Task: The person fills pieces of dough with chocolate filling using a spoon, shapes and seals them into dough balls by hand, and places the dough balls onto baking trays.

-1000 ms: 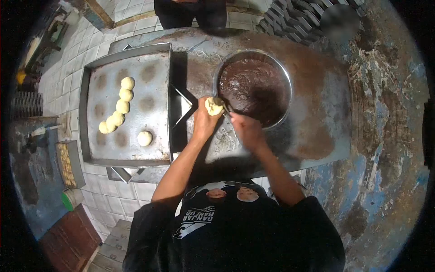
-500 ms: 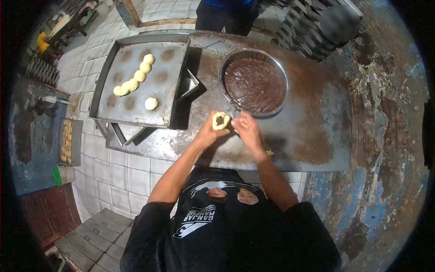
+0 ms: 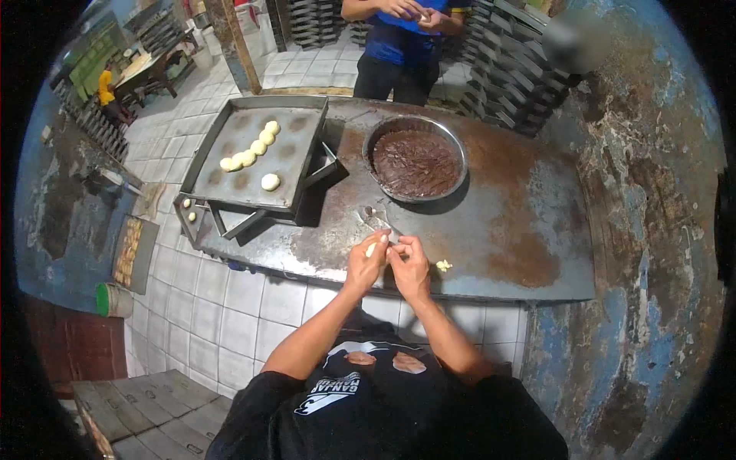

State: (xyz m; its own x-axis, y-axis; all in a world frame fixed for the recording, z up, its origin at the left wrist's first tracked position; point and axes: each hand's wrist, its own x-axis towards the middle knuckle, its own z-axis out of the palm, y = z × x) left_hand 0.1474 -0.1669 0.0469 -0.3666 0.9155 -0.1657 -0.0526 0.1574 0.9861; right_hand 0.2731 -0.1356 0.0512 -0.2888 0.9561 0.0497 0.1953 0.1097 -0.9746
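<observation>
My left hand (image 3: 363,267) is closed round a small piece of pale yellow dough (image 3: 371,250), mostly hidden by the fingers. Beside it, my right hand (image 3: 410,270) has its fingertips pinched together, meeting the left fingers; what lies between them is hidden. Just beyond the hands, a metal spoon (image 3: 368,217) with a dark smear rests on the metal table. A round metal bowl (image 3: 463,170) of dark brown filling (image 3: 420,162) stands farther back. To the left, several pale dough balls (image 3: 259,147) sit in a curved row on a baking tray (image 3: 218,191), with one ball (image 3: 270,182) apart from them.
The tray rests on other trays (image 3: 245,223) set at an angle. Dough scraps (image 3: 444,265) lie on the table (image 3: 498,230) right of my hands. Across the table stands a person in a blue shirt (image 3: 395,40), near stacked metal trays (image 3: 502,69). Another tray (image 3: 149,257) lies at left.
Both hands have come lower and closer together. The dough, earlier showing an opening with dark filling, is now mostly covered. The view has tilted up, showing the other person's hands.
</observation>
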